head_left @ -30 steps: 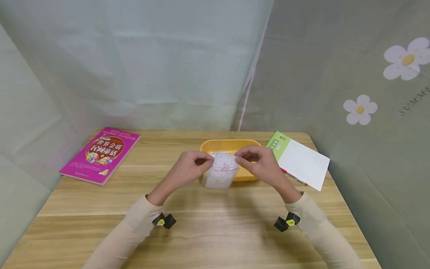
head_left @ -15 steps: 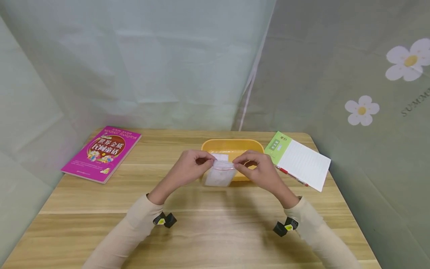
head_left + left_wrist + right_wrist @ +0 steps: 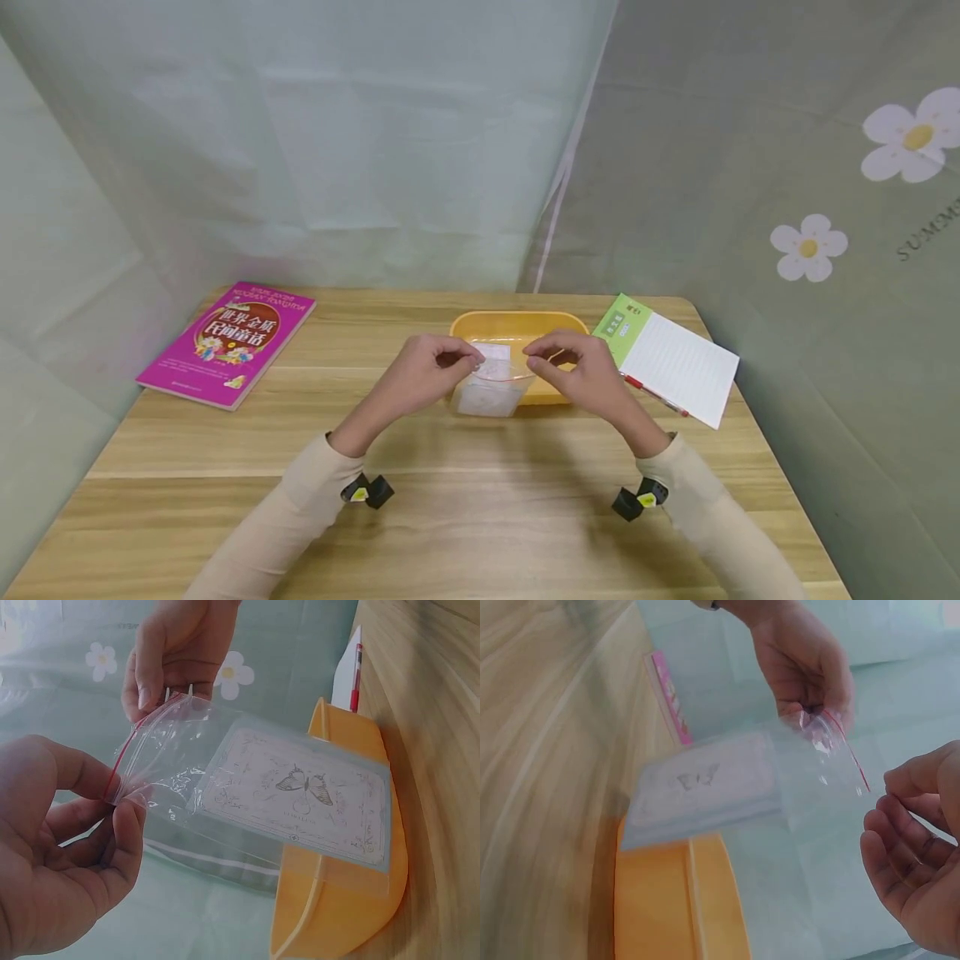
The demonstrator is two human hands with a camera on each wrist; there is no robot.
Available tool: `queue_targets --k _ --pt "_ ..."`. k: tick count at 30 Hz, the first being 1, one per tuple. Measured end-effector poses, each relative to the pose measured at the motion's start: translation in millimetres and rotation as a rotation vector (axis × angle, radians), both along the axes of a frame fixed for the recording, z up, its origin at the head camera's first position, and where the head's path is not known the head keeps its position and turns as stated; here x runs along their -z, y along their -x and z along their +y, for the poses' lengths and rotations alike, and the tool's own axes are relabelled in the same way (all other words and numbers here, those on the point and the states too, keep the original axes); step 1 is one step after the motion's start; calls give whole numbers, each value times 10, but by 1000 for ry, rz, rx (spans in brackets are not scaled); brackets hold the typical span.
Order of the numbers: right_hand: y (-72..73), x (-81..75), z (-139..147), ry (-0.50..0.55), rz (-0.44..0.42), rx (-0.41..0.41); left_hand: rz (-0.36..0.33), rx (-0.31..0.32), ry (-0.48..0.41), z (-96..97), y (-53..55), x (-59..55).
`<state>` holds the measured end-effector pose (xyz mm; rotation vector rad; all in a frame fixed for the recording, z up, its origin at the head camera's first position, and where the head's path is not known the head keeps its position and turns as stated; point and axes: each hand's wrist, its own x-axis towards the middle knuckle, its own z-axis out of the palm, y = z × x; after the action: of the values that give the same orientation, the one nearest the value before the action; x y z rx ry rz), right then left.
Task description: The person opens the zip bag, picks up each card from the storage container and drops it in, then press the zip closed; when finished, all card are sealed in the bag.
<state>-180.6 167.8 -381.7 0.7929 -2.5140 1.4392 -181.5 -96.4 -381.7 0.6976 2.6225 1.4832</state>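
Observation:
A clear zip bag (image 3: 180, 769) with a red line along its mouth hangs between both hands. Inside lies a pale card (image 3: 296, 791) printed with a butterfly and an ornate border. The left hand (image 3: 427, 375) pinches one corner of the mouth between thumb and fingers. At the opposite corner, the thumb and index finger of the right hand (image 3: 573, 367) pinch the bag's edge, the other fingers loosely bent. In the head view the bag's lower part overlaps the front left of a yellow tray (image 3: 551, 398). A white piece (image 3: 491, 351) shows inside the tray.
A magenta book (image 3: 225, 346) lies at the left back of the wooden table (image 3: 480, 517). To the right are a lined notepad (image 3: 678, 367) with a green top and a red pen (image 3: 654, 394). Pale cloth curtains (image 3: 375, 150) rise behind the table's edges.
The butterfly-printed card showed above the red line a second ago and now sits below it. The right hand moved slightly left, then back right, so the bag's mouth is spread wider again.

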Motion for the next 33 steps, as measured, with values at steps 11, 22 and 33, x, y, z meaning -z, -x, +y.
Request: queue_targets --k 11,22,33 --pt "386 150 27 -59 -110 54 -27 4 -6 -19 -2 14" --pt "666 375 -47 -182 -208 66 -17 -8 6 -31 -8 -8" --pt "922 707 -93 -250 -239 69 -21 -4 0 -48 -16 -10"
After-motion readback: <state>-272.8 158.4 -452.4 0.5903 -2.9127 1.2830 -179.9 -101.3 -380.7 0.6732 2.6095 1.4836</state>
